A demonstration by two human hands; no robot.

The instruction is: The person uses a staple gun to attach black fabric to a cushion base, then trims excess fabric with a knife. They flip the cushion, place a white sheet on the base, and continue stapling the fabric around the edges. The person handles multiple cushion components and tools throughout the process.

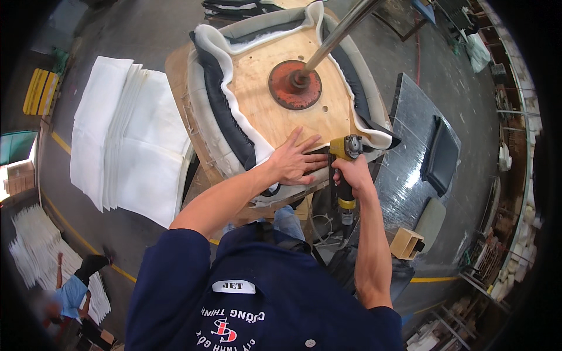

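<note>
A plywood seat panel (257, 70) lies with its wooden face up, its dark cover (225, 117) and white padding (229, 88) turned up around the edges. A round red press plate (280, 93) on a metal rod (342, 32) bears down on the middle of the wood. My left hand (288, 161) lies with fingers spread over the panel's near edge, pressing on the cover there. In my right hand (356, 175) is a yellow and black air staple gun (345, 147), its nose at the near edge, just right of my left fingertips.
White padding sheets (126, 134) are stacked at the left. On the right, a shiny dark table (404, 146) carries a folded black piece (442, 155). A small wooden box (405, 243) sits nearer me. Another person (73, 292) is at the lower left, beside more white sheets (44, 251).
</note>
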